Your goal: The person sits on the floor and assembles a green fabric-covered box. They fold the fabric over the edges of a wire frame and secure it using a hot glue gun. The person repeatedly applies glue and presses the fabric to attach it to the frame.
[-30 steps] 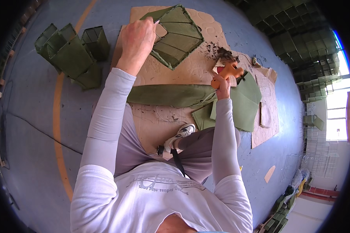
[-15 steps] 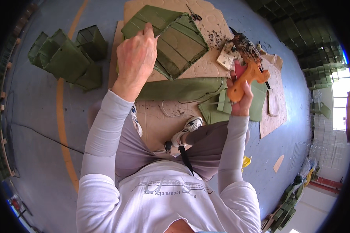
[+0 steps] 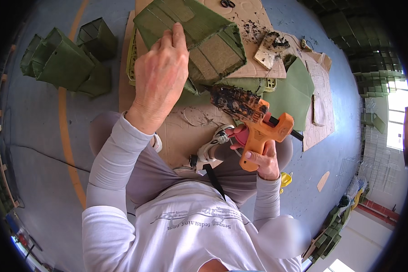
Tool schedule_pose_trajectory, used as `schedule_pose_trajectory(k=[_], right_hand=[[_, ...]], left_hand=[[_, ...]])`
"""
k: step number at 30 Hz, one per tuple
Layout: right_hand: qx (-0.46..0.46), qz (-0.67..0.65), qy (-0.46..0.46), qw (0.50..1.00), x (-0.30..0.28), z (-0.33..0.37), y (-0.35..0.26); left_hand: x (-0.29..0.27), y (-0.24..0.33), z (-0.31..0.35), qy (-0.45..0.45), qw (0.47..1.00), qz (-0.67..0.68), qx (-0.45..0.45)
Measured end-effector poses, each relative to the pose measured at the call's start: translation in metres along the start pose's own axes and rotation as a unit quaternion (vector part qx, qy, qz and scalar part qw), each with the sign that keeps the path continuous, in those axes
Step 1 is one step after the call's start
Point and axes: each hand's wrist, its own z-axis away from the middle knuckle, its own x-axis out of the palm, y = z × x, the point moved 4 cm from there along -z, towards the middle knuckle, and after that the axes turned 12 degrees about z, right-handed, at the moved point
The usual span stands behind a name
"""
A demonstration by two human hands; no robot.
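Observation:
A green fabric-covered box [image 3: 199, 27], with dark, rough edges, lies tilted with its open end toward the lower right. My left hand [image 3: 162, 72] grips its left side, index and middle fingers stretched along a panel; the thumb is hidden. In my right hand [image 3: 266, 158] is an orange hot glue gun [image 3: 257, 138], fingers wrapped round the handle at the red trigger. Dark residue crusts its front, and a black glue stick [image 3: 297, 135] sticks out behind. The nozzle points left, near the box's lower corner; I cannot tell whether it touches.
Cardboard [image 3: 251, 59] covers the work surface, with a residue-smeared block [image 3: 269, 52] and black-handled scissors [image 3: 227, 3]. A green panel [image 3: 294, 84] lies at right. More green boxes [image 3: 68, 65] stand on the floor at left. Under the cardboard shows a yellow-green crate [image 3: 131, 59].
My right hand has brought the glue gun from beside the smeared block down and left to the box's lower corner. My left hand stays on the box. The view has shifted slightly.

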Motion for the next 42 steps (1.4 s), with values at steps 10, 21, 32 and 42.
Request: schedule_pose_trajectory(k=[10, 21, 32, 42], right_hand=[[0.095, 0.066, -0.009, 0.993, 0.007, -0.008, -0.020], [0.135, 0.117, -0.025, 0.984, 0.005, -0.005, -0.031], [0.106, 0.168, -0.009, 0.980, 0.000, -0.006, -0.019], [0.102, 0.188, 0.000, 0.977, -0.001, -0.007, -0.017]], left_hand=[[0.006, 0.011, 0.005, -0.019, 0.999, -0.034, 0.024], [0.010, 0.012, 0.007, -0.076, 0.997, -0.012, -0.027], [0.011, 0.014, 0.008, -0.085, 0.996, -0.002, -0.030], [0.012, 0.015, 0.008, -0.083, 0.996, -0.002, -0.028]])
